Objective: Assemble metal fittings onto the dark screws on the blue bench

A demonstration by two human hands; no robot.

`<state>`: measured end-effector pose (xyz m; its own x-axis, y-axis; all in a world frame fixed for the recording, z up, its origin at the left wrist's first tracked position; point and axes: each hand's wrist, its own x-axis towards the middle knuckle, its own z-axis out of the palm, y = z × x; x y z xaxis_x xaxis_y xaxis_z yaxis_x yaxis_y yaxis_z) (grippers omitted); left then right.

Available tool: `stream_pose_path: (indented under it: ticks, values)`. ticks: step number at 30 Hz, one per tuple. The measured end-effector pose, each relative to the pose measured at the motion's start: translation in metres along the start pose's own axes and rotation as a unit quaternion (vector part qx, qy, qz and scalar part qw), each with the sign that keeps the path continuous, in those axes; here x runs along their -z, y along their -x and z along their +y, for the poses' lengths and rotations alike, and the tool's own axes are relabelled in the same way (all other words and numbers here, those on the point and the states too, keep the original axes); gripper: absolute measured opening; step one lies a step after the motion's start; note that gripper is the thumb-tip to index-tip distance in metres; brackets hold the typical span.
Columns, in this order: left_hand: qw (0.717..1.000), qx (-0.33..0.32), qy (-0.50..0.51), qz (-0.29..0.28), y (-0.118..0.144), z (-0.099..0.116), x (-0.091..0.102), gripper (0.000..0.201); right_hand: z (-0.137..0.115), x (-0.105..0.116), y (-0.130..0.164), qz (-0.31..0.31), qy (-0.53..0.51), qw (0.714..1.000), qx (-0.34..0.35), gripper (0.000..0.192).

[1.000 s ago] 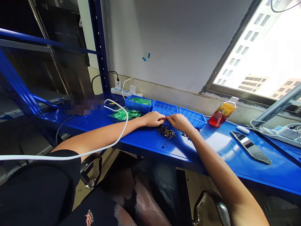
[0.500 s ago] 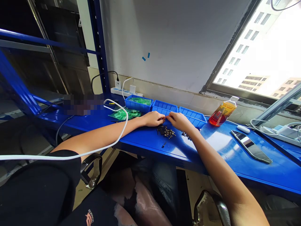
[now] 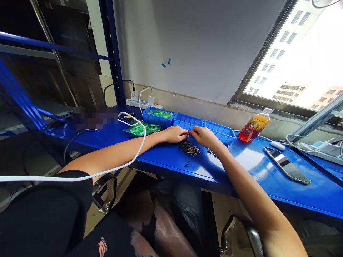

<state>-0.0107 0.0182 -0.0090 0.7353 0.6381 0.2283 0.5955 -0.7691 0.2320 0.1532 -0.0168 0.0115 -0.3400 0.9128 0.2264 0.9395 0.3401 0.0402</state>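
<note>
My left hand (image 3: 176, 134) and my right hand (image 3: 201, 135) meet fingertip to fingertip above the blue table, just in front of the blue bins. Both are closed in a pinch, and whatever lies between the fingers is too small to make out. Right below them is a heap of small dark and brassy screws (image 3: 190, 149). One loose screw (image 3: 187, 164) lies apart, nearer the table's front edge. Partly covered by my right wrist is a second little group of dark pieces (image 3: 212, 153).
Behind my hands stand a middle blue bin (image 3: 187, 120), a right blue bin (image 3: 220, 132) and a left bin holding green bags (image 3: 160, 114). More green bags (image 3: 142, 129) lie left. A drink bottle (image 3: 254, 126) and a phone (image 3: 286, 166) are right. A white cable (image 3: 107, 174) crosses my left arm.
</note>
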Motion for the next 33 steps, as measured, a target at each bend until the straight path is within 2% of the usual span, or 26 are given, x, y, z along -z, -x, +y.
stream_pose_path:
  ticks: [14, 33]
  values:
    - [0.999, -0.013, -0.029, 0.012, -0.0005, -0.0015, -0.0012, 0.026, 0.004, -0.0024, -0.001, -0.021, -0.013, 1.0, 0.015, 0.026]
    - [0.999, 0.007, -0.042, 0.019, -0.0005, -0.0012, -0.0026, 0.027, 0.003, -0.0025, -0.0003, -0.034, -0.028, 0.999, 0.021, 0.025]
